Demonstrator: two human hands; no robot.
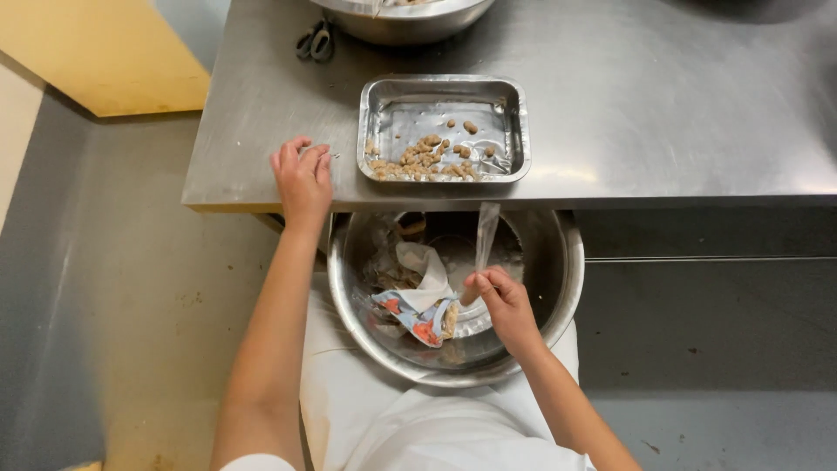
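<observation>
Roughly a third of foil tray (514, 122) covered with brown pieces, emptied pouch (418, 316) dropped in steel bowl (567, 288), clear torn strip (485, 235) pinched in right hand (504, 301), left hand (302, 177) loosely curled, gripping nothing, on steel table (663, 113) edge.

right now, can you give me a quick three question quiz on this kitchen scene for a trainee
1. True or false: the left hand rests on the steel table, beside the foil tray.
2. Where is the right hand? A) on the scissors B) over the large metal bowl below the table edge, its fingers pinching a clear strip C) inside the foil tray
3. What lies in the foil tray?

Key:
1. True.
2. B.
3. Small brown pieces, mostly along its near side.
</observation>
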